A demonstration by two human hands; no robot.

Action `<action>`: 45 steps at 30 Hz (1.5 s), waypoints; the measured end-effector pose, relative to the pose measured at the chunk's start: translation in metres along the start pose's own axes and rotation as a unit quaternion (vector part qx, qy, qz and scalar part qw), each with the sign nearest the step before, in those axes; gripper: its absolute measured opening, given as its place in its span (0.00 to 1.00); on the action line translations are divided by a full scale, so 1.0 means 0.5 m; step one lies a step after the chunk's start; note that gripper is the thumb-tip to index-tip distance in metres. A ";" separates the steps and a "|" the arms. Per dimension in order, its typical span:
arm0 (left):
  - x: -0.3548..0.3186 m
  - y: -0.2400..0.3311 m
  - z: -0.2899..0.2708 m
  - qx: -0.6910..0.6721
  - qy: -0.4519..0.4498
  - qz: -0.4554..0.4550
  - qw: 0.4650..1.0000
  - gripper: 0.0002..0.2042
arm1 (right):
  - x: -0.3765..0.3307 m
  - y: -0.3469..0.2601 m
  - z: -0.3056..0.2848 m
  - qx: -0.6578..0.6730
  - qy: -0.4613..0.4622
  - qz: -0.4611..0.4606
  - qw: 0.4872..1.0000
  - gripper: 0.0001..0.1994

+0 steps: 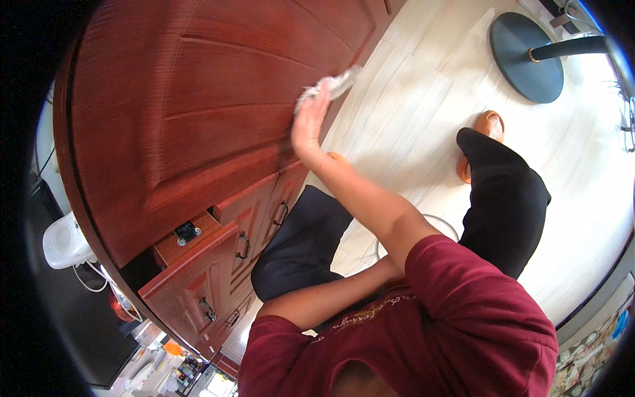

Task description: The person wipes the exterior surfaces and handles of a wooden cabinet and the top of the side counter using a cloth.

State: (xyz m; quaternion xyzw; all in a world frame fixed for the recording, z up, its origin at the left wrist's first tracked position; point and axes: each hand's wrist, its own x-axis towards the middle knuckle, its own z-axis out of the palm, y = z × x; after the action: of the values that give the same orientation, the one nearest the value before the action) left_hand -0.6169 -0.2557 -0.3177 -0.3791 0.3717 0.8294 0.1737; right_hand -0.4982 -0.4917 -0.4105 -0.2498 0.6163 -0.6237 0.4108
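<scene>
My right hand [309, 126] presses a crumpled white cloth [337, 83] against the reddish-brown wooden panel [225, 79], close to its right edge. The fingers lie over the cloth, slightly blurred. My left forearm [331, 291] crosses in front of me and passes under my right arm. The left hand itself is hidden there. Below the panel, a drawer [192, 271] is pulled out, with a small dark object with shiny round parts [187, 233] on its wooden top.
Cabinet doors with dark handles [243, 246] are beside my knee. A white device with a cable [66, 241] stands left of the panel. A round black base with a pole [526, 59] is on the pale tiled floor [410, 99]. Part of a thin ring [442, 221] shows by my right arm.
</scene>
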 end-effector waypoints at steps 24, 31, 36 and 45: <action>0.015 0.032 0.012 -0.002 -0.018 -0.040 0.999 0.18 | -0.026 -0.076 -0.035 -0.025 -0.140 -0.343 0.928 0.21; 0.002 0.063 0.022 0.017 0.021 -0.036 0.999 0.19 | -0.004 0.120 -0.095 -0.045 -0.011 0.217 0.975 0.19; -0.012 0.065 0.012 -0.008 0.080 0.033 0.996 0.18 | 0.035 -0.298 -0.073 0.144 -0.233 -0.032 0.961 0.20; 0.018 0.040 -0.009 -0.013 0.220 0.196 0.955 0.16 | 0.138 -0.482 0.037 0.084 -0.001 -0.622 0.778 0.16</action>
State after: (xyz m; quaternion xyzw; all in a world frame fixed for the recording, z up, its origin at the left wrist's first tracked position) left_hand -0.6320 -0.2722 -0.3169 -0.4741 0.4568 0.7480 -0.0838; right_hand -0.5694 -0.5823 -0.1871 -0.5445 0.2713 -0.7923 -0.0467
